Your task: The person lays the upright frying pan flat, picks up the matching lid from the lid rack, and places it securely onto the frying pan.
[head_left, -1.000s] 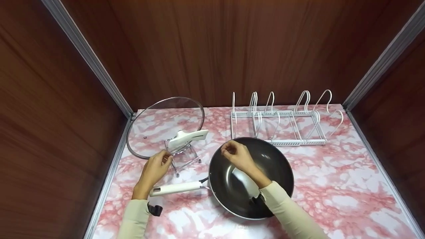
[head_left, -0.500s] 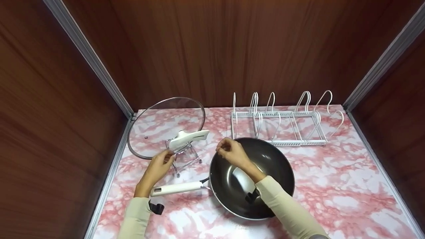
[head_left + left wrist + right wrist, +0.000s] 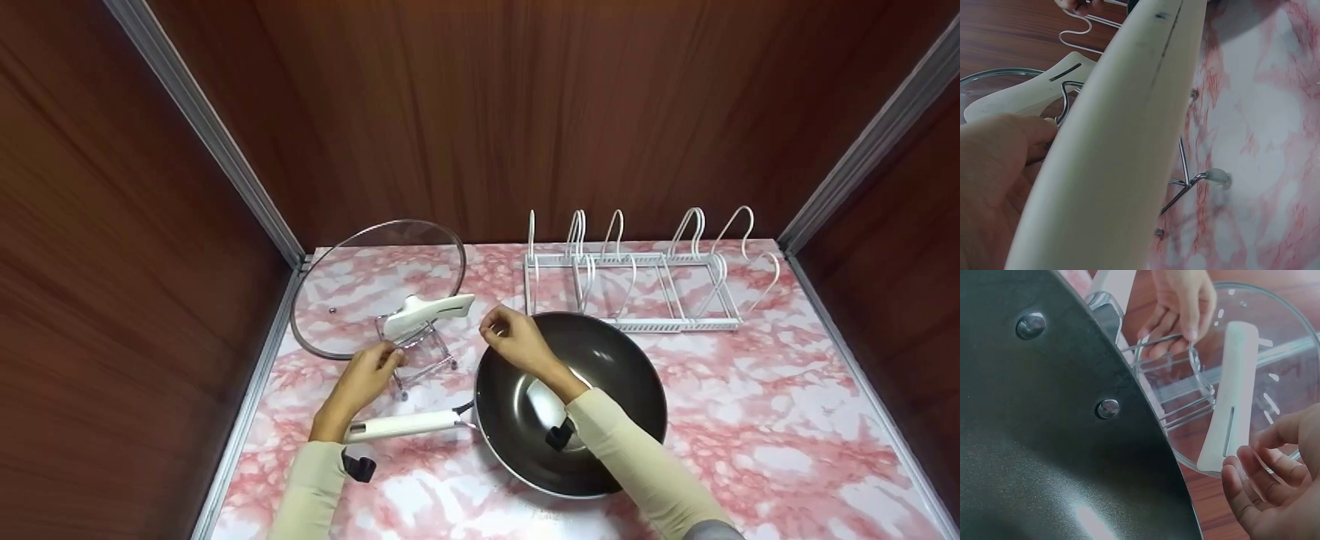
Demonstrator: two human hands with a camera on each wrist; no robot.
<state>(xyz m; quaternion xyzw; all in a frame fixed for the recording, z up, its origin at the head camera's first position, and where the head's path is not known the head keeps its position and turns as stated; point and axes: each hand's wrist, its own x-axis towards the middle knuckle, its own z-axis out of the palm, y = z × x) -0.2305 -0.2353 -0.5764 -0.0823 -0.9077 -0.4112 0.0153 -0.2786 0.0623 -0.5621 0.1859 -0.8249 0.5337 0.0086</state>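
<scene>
A glass lid [image 3: 300, 296] with a white handle [image 3: 427, 311] leans upright in a chrome wire lid stand [image 3: 427, 367] on the left. My left hand [image 3: 367, 379] is at the near side of the stand; the right wrist view shows its thumb and fingers [image 3: 1163, 323] pinching the stand's wire. To the right lies a dark wok [image 3: 600, 390], its white handle [image 3: 405, 425] pointing left beneath my left wrist. Above the wok's far left rim hovers my right hand [image 3: 520, 343], fingers loosely bent and holding nothing, near the lid's handle but apart from it.
A white wire rack [image 3: 649, 325] with several upright hoops stands at the back right, just behind the wok. Brown panels [image 3: 480, 120] enclose the pink marbled tabletop [image 3: 780, 420] at the back and both sides.
My left hand has shifted slightly right, onto the wire stand. My right hand has drifted left, toward the lid's handle. The lid, wok and rack have stayed in place.
</scene>
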